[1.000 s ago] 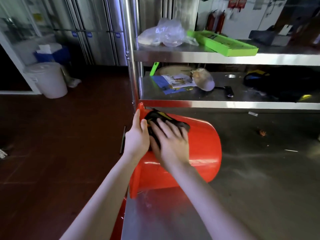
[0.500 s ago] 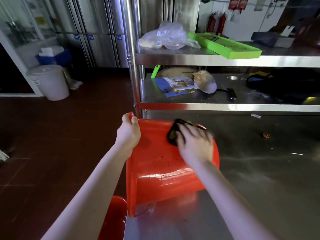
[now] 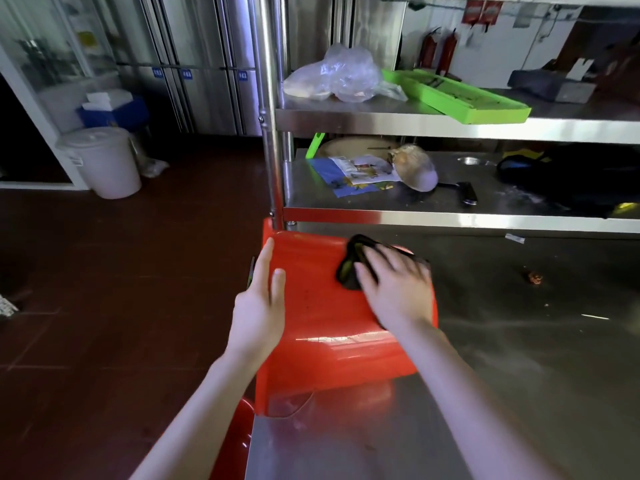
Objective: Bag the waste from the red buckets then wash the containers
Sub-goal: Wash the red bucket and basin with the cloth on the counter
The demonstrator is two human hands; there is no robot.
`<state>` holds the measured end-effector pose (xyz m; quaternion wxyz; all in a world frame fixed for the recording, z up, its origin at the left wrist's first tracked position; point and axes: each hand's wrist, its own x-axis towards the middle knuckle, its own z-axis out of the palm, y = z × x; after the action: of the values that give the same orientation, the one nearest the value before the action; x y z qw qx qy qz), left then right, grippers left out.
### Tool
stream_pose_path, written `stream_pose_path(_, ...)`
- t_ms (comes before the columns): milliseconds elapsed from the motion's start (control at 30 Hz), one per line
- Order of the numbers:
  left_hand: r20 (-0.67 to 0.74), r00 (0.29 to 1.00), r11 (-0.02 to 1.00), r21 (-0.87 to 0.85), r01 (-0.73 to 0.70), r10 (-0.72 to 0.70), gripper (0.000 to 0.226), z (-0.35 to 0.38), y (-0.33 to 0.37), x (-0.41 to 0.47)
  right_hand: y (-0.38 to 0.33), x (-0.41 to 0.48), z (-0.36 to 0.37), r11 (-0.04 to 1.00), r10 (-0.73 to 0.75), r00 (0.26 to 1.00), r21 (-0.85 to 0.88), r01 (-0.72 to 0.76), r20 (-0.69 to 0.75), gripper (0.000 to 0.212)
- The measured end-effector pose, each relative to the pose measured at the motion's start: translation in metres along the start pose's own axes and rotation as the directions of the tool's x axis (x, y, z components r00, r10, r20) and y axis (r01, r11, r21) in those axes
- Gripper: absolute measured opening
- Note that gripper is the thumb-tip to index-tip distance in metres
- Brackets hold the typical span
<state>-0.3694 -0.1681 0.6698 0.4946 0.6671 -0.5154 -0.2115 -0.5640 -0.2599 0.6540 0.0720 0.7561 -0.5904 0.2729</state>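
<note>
A red bucket (image 3: 322,341) lies on its side at the left end of the steel table (image 3: 519,375), its mouth toward the left edge. My left hand (image 3: 259,306) rests flat on the bucket's side near the rim, fingers straight. My right hand (image 3: 394,289) presses a dark cloth with a yellow-green patch (image 3: 349,268) onto the upper side of the bucket with spread fingers. Part of a second red bucket (image 3: 239,434) shows below the table's left edge.
A steel rack stands behind the table; its shelves hold a clear plastic bag (image 3: 339,77), a green tray (image 3: 457,97), printed papers (image 3: 356,171) and a dark bag (image 3: 571,178). A white lidded bin (image 3: 104,161) stands on the red floor at the left. A food scrap (image 3: 536,278) lies on the table.
The bucket has rolled so more of its side faces up. My right hand has slid the cloth away from the rim. My left hand went from gripping the rim to lying flat.
</note>
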Motion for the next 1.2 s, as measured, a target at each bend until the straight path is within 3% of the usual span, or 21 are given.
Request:
stream_pose_path(133, 0.07, 0.995, 0.997, -0.035, -0.063, 0.066, 0.047, 0.007, 0.002, 0.009, 0.06, 0.006, -0.007, 0.938, 0.338, 0.929, 0.024, -0.345, 0.154, 0.042)
stream_pose_path(200, 0.075, 0.996, 0.998, -0.042, -0.042, 0.045, 0.047, 0.012, 0.002, 0.014, 0.038, 0.009, -0.006, 0.96, 0.279, 0.955, -0.013, -0.279, 0.1, 0.04)
stream_pose_path(300, 0.063, 0.998, 0.999, -0.037, -0.008, 0.01, 0.045, 0.016, 0.005, 0.024, -0.04, 0.006, -0.003, 0.999, -0.025, 1.0, 0.038, 0.025, 0.0, 0.04)
stream_pose_path(367, 0.017, 0.999, 0.997, -0.069, 0.047, -0.046, 0.042, 0.015, 0.006, 0.03, -0.082, -0.003, 0.0, 0.975, -0.192, 0.981, 0.106, 0.193, -0.022, 0.041)
stream_pose_path(467, 0.009, 0.995, 0.993, -0.067, 0.1, -0.1, 0.042, 0.004, 0.006, 0.037, -0.082, 0.003, -0.002, 0.936, -0.313, 0.95, 0.161, 0.312, -0.023, 0.042)
stream_pose_path(533, -0.003, 0.993, 0.992, -0.046, 0.119, -0.119, 0.043, -0.004, 0.005, 0.037, -0.053, 0.006, -0.002, 0.955, -0.278, 0.96, 0.107, 0.278, -0.02, 0.04)
stream_pose_path(633, 0.008, 0.988, 0.986, -0.064, 0.157, -0.157, 0.044, -0.005, 0.006, 0.039, 0.009, 0.006, -0.002, 0.999, -0.037, 0.999, 0.028, 0.037, -0.015, 0.034)
stream_pose_path(733, 0.021, 0.987, 0.984, -0.07, 0.163, -0.162, 0.042, 0.005, 0.013, 0.044, 0.041, 0.008, -0.004, 0.989, 0.142, 0.987, 0.015, -0.144, 0.076, 0.035)
stream_pose_path(800, 0.027, 0.983, 0.979, -0.087, 0.184, -0.182, 0.04, 0.012, 0.019, 0.049, 0.021, 0.01, -0.005, 0.993, 0.117, 0.992, 0.019, -0.118, 0.041, 0.035)
stream_pose_path(967, 0.022, 0.965, 0.956, -0.135, 0.262, -0.262, 0.04, 0.016, 0.019, 0.067, -0.074, -0.007, -0.002, 0.953, -0.27, 0.962, 0.132, 0.274, -0.046, 0.042)
stream_pose_path(1033, 0.035, 0.959, 0.953, -0.111, 0.282, -0.28, 0.039, 0.012, 0.016, 0.07, -0.074, -0.01, -0.002, 0.93, -0.334, 0.941, 0.147, 0.337, -0.048, 0.043)
stream_pose_path(1100, 0.042, 0.955, 0.949, -0.107, 0.296, -0.293, 0.039, 0.003, 0.013, 0.069, -0.05, -0.009, -0.001, 0.949, -0.278, 0.958, 0.132, 0.285, -0.064, 0.041)
stream_pose_path(1200, 0.09, 0.937, 0.925, -0.151, 0.348, -0.338, 0.039, -0.004, 0.015, 0.063, 0.01, -0.011, 0.001, 0.998, -0.048, 0.997, 0.045, 0.051, -0.066, 0.037)
